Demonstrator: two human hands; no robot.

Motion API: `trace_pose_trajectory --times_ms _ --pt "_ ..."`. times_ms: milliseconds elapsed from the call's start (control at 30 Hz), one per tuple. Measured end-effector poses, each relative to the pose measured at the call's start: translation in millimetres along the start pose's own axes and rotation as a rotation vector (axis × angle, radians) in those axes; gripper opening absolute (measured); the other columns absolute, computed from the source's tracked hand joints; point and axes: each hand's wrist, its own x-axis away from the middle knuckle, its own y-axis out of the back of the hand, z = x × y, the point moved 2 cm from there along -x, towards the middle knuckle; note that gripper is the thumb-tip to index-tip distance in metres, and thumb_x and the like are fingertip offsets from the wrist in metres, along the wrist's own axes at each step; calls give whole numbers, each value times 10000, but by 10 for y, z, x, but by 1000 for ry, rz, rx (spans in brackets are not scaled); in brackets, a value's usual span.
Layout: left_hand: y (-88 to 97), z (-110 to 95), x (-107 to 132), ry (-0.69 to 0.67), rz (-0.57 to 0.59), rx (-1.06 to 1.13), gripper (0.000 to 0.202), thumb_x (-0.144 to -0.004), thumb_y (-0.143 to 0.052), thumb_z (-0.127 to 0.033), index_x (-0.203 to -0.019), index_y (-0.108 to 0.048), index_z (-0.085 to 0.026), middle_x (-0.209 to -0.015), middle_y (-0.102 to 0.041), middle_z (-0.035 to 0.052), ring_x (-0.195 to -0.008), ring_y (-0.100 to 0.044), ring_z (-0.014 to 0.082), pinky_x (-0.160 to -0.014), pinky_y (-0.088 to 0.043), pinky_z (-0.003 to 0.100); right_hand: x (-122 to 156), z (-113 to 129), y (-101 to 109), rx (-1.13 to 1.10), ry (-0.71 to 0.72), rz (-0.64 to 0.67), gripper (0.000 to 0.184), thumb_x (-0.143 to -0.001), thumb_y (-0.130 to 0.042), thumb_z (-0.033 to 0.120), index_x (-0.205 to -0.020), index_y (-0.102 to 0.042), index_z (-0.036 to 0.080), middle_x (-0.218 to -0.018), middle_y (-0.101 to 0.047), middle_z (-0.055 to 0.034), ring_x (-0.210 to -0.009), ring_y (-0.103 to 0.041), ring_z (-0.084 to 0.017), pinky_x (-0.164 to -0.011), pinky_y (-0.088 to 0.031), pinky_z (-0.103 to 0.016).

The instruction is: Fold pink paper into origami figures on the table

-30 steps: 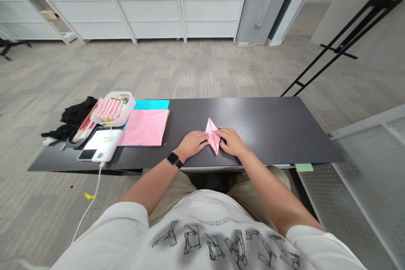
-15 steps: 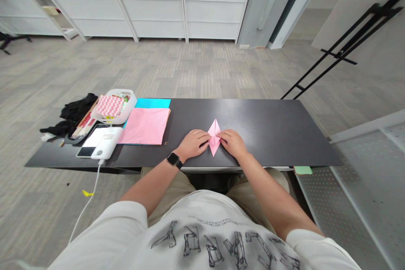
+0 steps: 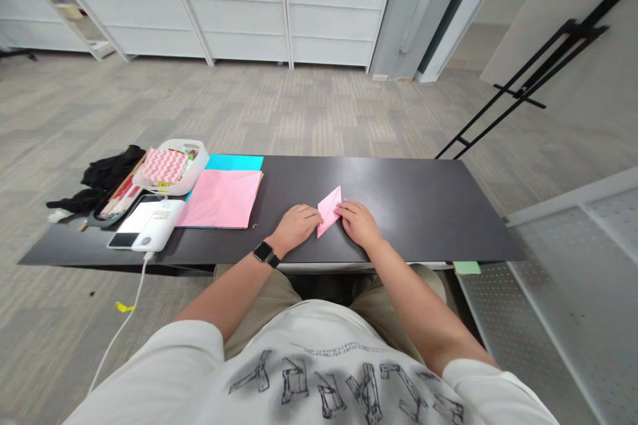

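A folded pink paper shape (image 3: 328, 210) lies on the black table (image 3: 423, 206), pointed and tilted to the right. My left hand (image 3: 296, 226), with a watch on its wrist, rests at the shape's left edge, fingers bent and pressing on it. On the shape's right edge sits my right hand (image 3: 357, 222), fingertips holding the paper down. Both hands touch the paper and pin it flat against the table.
A stack of pink sheets (image 3: 222, 198) over blue sheets (image 3: 234, 162) lies left of my hands. Further left are a white basket (image 3: 172, 169) of patterned paper, a white power bank (image 3: 154, 232) with cable, a phone (image 3: 127, 229) and black cloth (image 3: 104, 176).
The pink shape went from a wider kite form to a narrower folded one and now leans right. Both hands stayed on it, shifting slightly; the view drifted a little to the right.
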Motion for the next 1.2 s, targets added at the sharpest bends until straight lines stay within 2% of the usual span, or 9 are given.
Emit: trace_pose_trajectory --times_ms 167,300,433,500,600,800,900,1000,1200 --pt "30 286 77 30 86 14 378 -971 -523 -65 -1135 -805 -256 -1246 -806 38 -1168 -699 226 -1045 -527 422 -2 -13 -19 14 -12 23 368 -977 -625 107 -1245 -810 278 -1331 -776 -72 -1276 -657 -303 -1142 -533 -545" --pt "87 283 54 11 141 33 470 -892 -524 -23 -1154 -818 -279 -1325 -788 15 -1247 -672 228 -1119 -510 444 -2 9 7 12 4 33 331 -981 -637 129 -1227 -811 266 -1301 -777 -98 -1223 -671 -311 -1092 -549 -550" --pt "101 73 -47 56 117 -15 225 -994 -628 -251 -1149 -790 -250 -1284 -782 77 -1208 -671 283 -1059 -526 459 -3 35 33 -13 39 30 338 -966 -639 114 -1212 -809 270 -1256 -780 -105 -1201 -682 -310 -1080 -549 -549" --pt "79 -18 -101 106 110 -50 302 -986 -713 -415 -1215 -752 -221 -1177 -780 126 -1118 -683 311 -984 -534 460 -1 51 44 -32 65 32 360 -952 -636 97 -1215 -804 277 -1230 -788 -96 -1211 -685 -303 -1085 -544 -542" --pt "38 -79 -164 148 89 -94 444 -972 -750 -477 -1326 -698 -214 -1179 -759 142 -1109 -668 332 -968 -510 472 7 83 62 -58 109 42 374 -942 -625 87 -1208 -798 285 -1202 -802 -71 -1239 -686 -288 -1098 -531 -526" --pt "-39 -36 -196 85 116 -117 178 -1027 -686 -377 -1098 -778 -242 -1162 -763 96 -1115 -665 291 -996 -498 460 33 125 104 -101 142 34 351 -952 -623 137 -1227 -782 288 -1228 -802 -65 -1263 -677 -291 -1109 -535 -534" --pt "-63 21 -164 48 113 -90 196 -1062 -601 -279 -1115 -786 -240 -1215 -776 81 -1136 -689 265 -1068 -497 470 40 123 131 -78 110 -45 447 -929 -607 102 -1318 -740 278 -1334 -761 -68 -1382 -599 -307 -1184 -488 -562" --pt "-62 83 -121 18 101 -37 240 -1057 -574 -225 -1157 -789 -260 -1310 -769 63 -1210 -692 244 -1190 -447 495 31 121 116 -41 75 -18 524 -902 -621 93 -1386 -696 277 -1406 -725 -72 -1426 -565 -322 -1238 -429 -600" --pt "-51 105 -92 60 84 47 250 -1042 -570 -203 -1132 -794 -268 -1356 -771 47 -1302 -678 240 -1254 -404 534 -19 110 68 -48 57 40 178 -1023 -642 253 -1132 -778 290 -1212 -791 -66 -1156 -685 -281 -1104 -507 -536"
